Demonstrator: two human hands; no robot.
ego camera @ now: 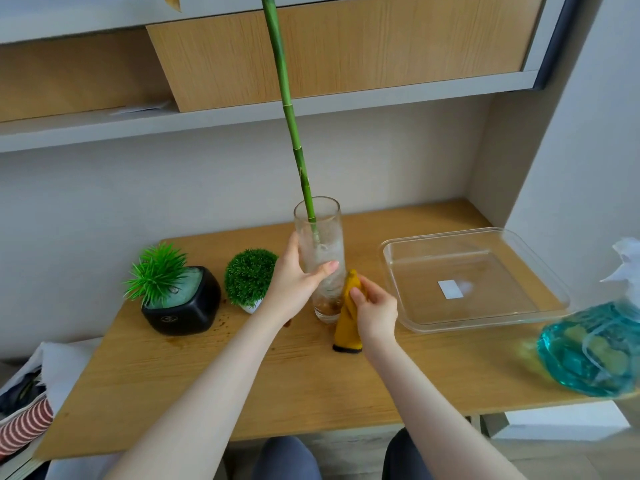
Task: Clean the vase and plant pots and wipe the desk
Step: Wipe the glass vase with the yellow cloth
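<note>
Two potted plants, black pot (181,301) and white pot (250,278), left of vase (320,244). Left hand (294,278) grips vase; right hand (375,308) pinches yellow cloth (346,329). Glass tray (474,278), blue spray bottle (595,344) right on surface (311,382).

On the light wooden desk (311,382), two small artificial green plants are counted: one spiky in a black square pot (181,304), one round and bushy in a white pot (250,277). One tall clear glass vase (320,237), one long green bamboo stalk (289,112), one folded yellow cloth (347,323), one clear rectangular glass tray (474,278) and one blue-liquid spray bottle (595,344) are counted there.

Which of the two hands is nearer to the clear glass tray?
The right. The right hand pinches the yellow cloth just left of the glass tray; the left hand grips the vase, farther from it.
</note>
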